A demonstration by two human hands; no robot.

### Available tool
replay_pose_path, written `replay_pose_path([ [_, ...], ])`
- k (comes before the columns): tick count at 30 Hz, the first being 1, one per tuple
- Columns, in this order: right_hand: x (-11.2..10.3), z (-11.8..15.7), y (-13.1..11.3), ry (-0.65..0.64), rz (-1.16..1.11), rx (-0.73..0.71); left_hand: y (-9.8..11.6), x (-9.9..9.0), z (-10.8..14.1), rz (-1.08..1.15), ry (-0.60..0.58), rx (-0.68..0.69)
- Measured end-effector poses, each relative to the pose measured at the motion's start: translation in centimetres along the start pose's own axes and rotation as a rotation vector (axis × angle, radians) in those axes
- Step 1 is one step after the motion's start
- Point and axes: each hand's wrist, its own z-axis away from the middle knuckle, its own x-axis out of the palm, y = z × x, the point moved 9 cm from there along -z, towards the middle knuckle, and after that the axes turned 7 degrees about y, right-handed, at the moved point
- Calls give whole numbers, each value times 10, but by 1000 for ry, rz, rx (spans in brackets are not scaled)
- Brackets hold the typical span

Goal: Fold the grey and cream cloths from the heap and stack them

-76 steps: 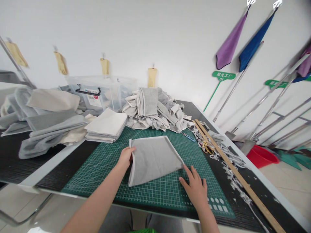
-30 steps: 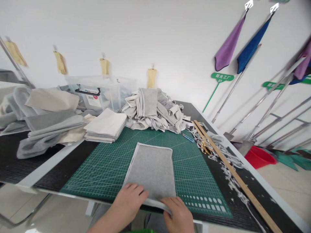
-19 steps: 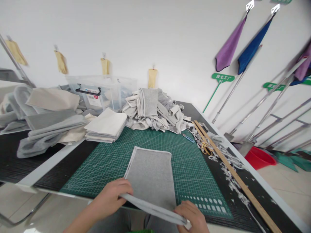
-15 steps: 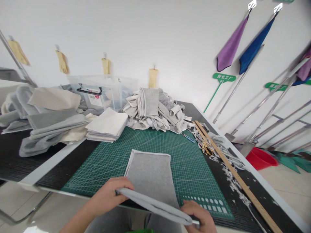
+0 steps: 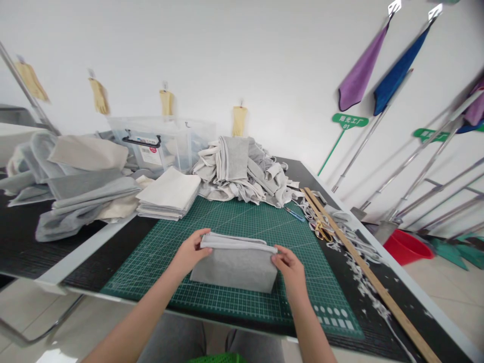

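A grey cloth point(image 5: 235, 267) lies folded over on the green cutting mat point(image 5: 242, 214), its fold toward me and its hemmed edges lying together at the far side. My left hand point(image 5: 194, 250) pinches the far left corner between thumb and fingers. At the far right corner, my right hand point(image 5: 289, 264) holds the hem the same way. Beyond the left hand is a flat stack of pale cloths point(image 5: 170, 194). Behind the mat rises a heap of crumpled grey and cream cloths point(image 5: 245, 174).
Loose cloths point(image 5: 83, 186) pile up at left beside a clear plastic bin point(image 5: 170, 146). Along the right lie a wooden strip point(image 5: 363, 267), blue-handled snips point(image 5: 295, 214), yellow-handled scissors point(image 5: 323, 232) and fabric scraps. A red bucket point(image 5: 406, 247) stands on the floor beyond the table's right edge.
Both hands have moved away from me, carrying the cloth's near edge over to the far edge. The cloth, flat at its far part before, now lies doubled.
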Motion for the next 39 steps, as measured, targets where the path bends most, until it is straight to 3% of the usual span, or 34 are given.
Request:
replay_pose_path([
  [5,8,-19,10,-4,254,-47,-19,4,-24,-177,3,0],
  [9,10,-20,15,-23,437,-64,-20,-10,-28,-496,164,44],
  [13,19,-11,2,-38,825,-234,7,-7,-11,-743,228,241],
  [17,37,-10,5,-172,1009,-276,43,12,19,-691,140,436],
  [20,47,-13,10,-244,1030,-254,63,32,42,-674,-13,481],
  [23,49,-16,11,-251,910,-179,67,61,63,-724,-252,501],
  [26,40,-17,17,-176,609,7,53,82,74,-879,-369,520],
  [29,37,-8,28,-166,420,154,30,91,74,-1055,-380,508],
  [33,46,22,41,-136,198,302,19,88,67,-1153,-288,460],
  [36,54,50,43,-46,15,381,17,95,75,-1069,-407,435],
  [39,71,81,49,-2,-323,583,13,104,89,-1058,-512,478],
])
